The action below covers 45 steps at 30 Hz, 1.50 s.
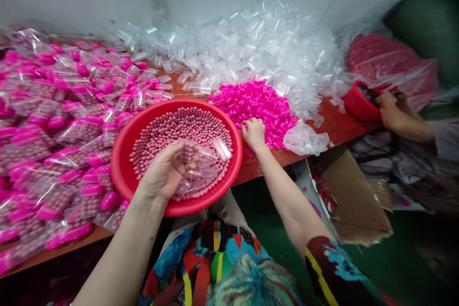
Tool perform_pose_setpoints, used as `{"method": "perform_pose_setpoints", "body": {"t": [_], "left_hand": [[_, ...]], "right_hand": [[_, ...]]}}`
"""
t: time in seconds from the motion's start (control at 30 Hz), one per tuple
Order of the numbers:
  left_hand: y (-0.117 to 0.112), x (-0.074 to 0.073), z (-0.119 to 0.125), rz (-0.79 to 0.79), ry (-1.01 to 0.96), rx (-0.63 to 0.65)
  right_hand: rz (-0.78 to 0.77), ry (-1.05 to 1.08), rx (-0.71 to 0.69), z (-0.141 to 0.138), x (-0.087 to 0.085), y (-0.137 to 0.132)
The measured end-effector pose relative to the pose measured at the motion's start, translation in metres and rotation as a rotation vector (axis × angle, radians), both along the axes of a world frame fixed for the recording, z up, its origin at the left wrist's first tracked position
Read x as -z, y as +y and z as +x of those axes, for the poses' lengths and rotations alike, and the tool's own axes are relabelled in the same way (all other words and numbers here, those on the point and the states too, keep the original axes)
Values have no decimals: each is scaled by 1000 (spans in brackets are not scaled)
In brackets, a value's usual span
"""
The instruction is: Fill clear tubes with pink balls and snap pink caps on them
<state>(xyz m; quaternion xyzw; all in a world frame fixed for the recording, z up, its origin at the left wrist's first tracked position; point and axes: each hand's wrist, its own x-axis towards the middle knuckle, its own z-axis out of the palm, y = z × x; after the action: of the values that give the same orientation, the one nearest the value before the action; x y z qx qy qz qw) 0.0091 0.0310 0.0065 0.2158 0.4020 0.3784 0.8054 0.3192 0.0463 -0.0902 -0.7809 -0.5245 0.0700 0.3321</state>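
The left hand (167,169) was curled over the near side of a red bowl (124,172), its fingers closed around a small clear tube (189,150) part-filled with pink beads. Under and just beyond that hand, more clear tubes (211,162) lay on the heap of pink beads (179,129) filling the bowl. The right hand (254,134) lay palm down just right of the bowl's rim, its fingers bent onto the near edge of a heap of bright pink caps (256,103); whether it gripped a cap I could not tell. A small clear bag (304,139) sat just right of that hand on the reddish surface (333,122). Left of the left hand spread many filled, pink-capped tubes (46,143). Beyond both hands rose a big pile of empty tubes (251,43). Well to the right, another person's hand (387,107) touched a second red bowl (358,103).
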Motion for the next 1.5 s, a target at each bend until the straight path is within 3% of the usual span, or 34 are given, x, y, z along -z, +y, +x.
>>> {"method": "perform_pose_setpoints", "body": {"t": [0.13, 0.2, 0.33, 0.47, 0.6, 0.73, 0.8, 0.9, 1.1, 1.37, 1.5], "left_hand": [[-1, 1, 0, 7, -14, 8], [-2, 2, 0, 7, -8, 13], [-3, 2, -1, 10, -24, 20], [-2, 4, -1, 41, -55, 29], [-5, 8, -2, 94, -48, 72], [-11, 9, -3, 114, -46, 48], [-13, 9, -3, 114, -68, -2], [-14, 10, -3, 97, -81, -40], [-14, 12, -3, 126, -124, 20], [-16, 9, -2, 130, -154, 16], [-16, 10, -2, 129, -148, 8]], "right_hand": [[-177, -208, 2, -21, 9, 12], [-146, -168, 18, -24, 8, 15], [72, 171, 30, -16, -9, 14], [247, 720, -98, -24, -50, 4], [233, 985, -267, -71, -85, -10], [236, 1121, -395, -125, -86, -23], [259, 1109, -405, -142, -80, -30], [240, 905, -407, -151, -75, -41], [184, 420, -615, -148, -90, -52], [105, 582, -555, -147, -89, -44], [90, 500, -609, -143, -92, -45]]}}
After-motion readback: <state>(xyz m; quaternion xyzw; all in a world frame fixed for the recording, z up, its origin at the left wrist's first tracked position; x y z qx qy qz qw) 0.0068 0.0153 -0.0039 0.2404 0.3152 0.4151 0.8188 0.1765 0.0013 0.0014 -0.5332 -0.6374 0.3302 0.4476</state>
